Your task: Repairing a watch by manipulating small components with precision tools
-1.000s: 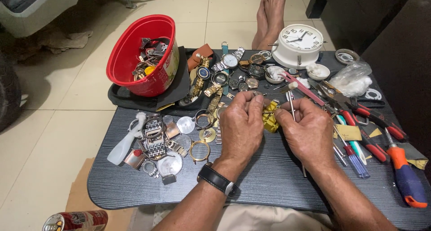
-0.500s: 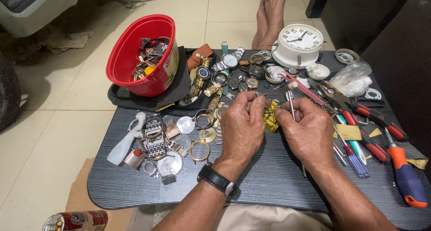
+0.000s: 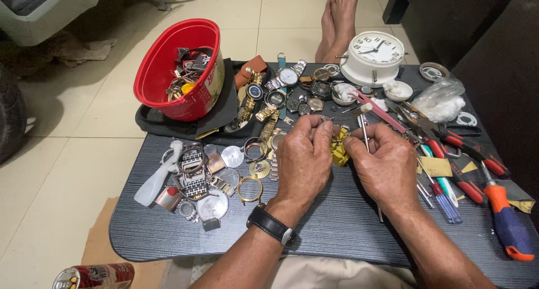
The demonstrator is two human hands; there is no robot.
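- A red oval plastic tub point(image 3: 178, 70) of watch parts sits well left of the gold metal watch band point(image 3: 339, 152).
- The left hand point(image 3: 303, 160) pinches that band, fingers curled shut on it.
- The right hand point(image 3: 386, 166) grips its other side, fingers closed.
- A white round table clock point(image 3: 374, 58) stands beyond the band, to the right.

One red tub point(image 3: 168, 76), one white clock point(image 3: 375, 56), one drink can point(image 3: 95, 276), two hands, one white bottle point(image 3: 157, 179)
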